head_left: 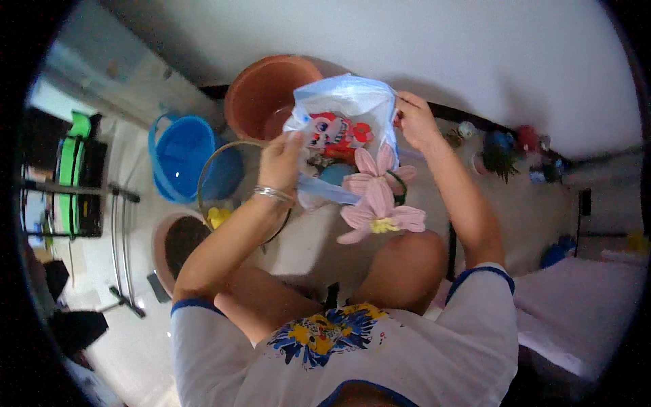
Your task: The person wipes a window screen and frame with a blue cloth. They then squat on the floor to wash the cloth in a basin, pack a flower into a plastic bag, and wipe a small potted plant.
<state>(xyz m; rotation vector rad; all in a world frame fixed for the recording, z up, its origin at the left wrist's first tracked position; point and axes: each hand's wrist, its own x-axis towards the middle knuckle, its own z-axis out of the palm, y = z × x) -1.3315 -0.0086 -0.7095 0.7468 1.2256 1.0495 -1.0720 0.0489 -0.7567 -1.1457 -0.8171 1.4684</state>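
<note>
I hold a white and pale blue plastic bag (342,102) with a red cartoon print up in front of me. My left hand (281,159), with thin bangles at the wrist, grips the bag's left edge. My right hand (415,121) pinches its right edge. Two pink artificial flowers (378,203) with yellow centres stick out just below the bag, above my right knee. A round blue object (337,173) shows under the bag.
A terracotta pot (261,91) stands by the wall behind the bag. A blue bucket (178,154) and a round glass bowl (224,183) sit to the left, a soil-filled pot (178,244) below them. A small potted plant (500,159) and toys line the wall at right.
</note>
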